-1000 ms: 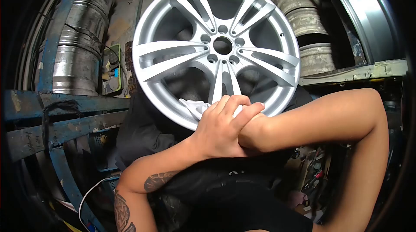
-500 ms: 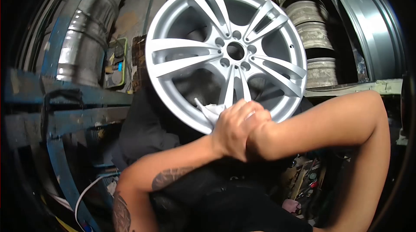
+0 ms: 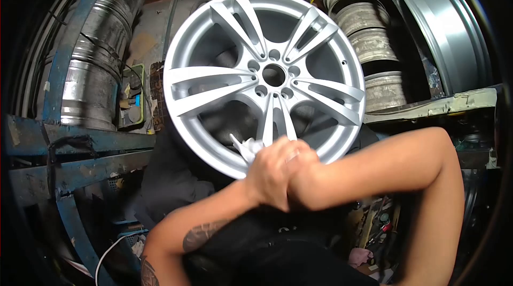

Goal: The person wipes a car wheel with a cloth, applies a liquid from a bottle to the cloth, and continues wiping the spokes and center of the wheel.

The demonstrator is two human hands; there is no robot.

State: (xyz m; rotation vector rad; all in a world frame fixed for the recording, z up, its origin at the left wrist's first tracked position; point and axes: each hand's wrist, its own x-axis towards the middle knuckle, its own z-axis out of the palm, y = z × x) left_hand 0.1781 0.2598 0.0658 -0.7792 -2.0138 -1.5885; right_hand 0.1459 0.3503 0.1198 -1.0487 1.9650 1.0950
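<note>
A silver double-spoke wheel rim (image 3: 275, 93) lies face up, tilted toward me, in front of my body. My left hand (image 3: 269, 175) and my right hand (image 3: 305, 180) are pressed together, fingers closed and overlapping, at the rim's near edge below the lowest spoke pair. From under my left hand's far side sticks a crumpled white cloth-like piece (image 3: 246, 148), lying against the inner lip. Whatever my right fingers grip is hidden, and both hands are slightly blurred.
Stacked shiny metal rims (image 3: 96, 51) stand at left behind a blue metal frame (image 3: 80, 128). Dull, stained rims (image 3: 368, 40) are stacked at right, beside another silver rim (image 3: 454, 29). A green-edged tray (image 3: 132, 99) holds small items. A pale ledge (image 3: 438, 107) runs at right.
The whole view has shifted, so rim, hands and surroundings sit lower and further left. My hands remain closed together at the rim's near edge, with the white piece still poking out.
</note>
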